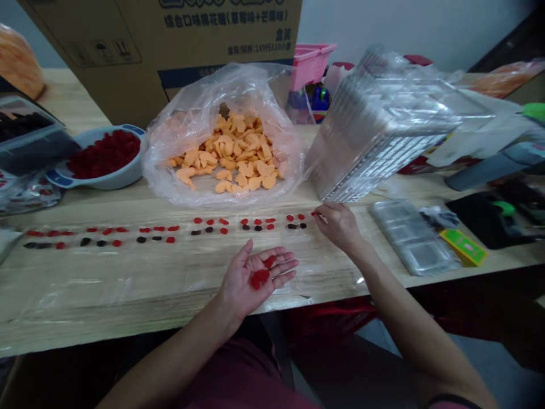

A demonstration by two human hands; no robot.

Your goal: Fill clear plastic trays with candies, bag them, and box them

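My left hand (258, 275) is palm up with its fingers stretched out, and a few small red candy pieces (259, 278) lie loose on it. At the right end of the rows, my right hand (339, 224) pinches a red candy piece (314, 213) just above the clear plastic trays (272, 244). Red pieces (198, 220) and dark pieces (208, 229) lie in two rows of small groups along those trays. In the rightmost group, two red pieces sit above two dark ones, left of my right hand.
Behind the rows stands an open plastic bag of orange heart-shaped pieces (242, 150), with a bowl (136, 170) of red pieces left of it. Stacked clear trays (374, 119), another tray (413, 236) and a yellow box (464, 247) are at right. A cardboard box (128, 74) stands behind.
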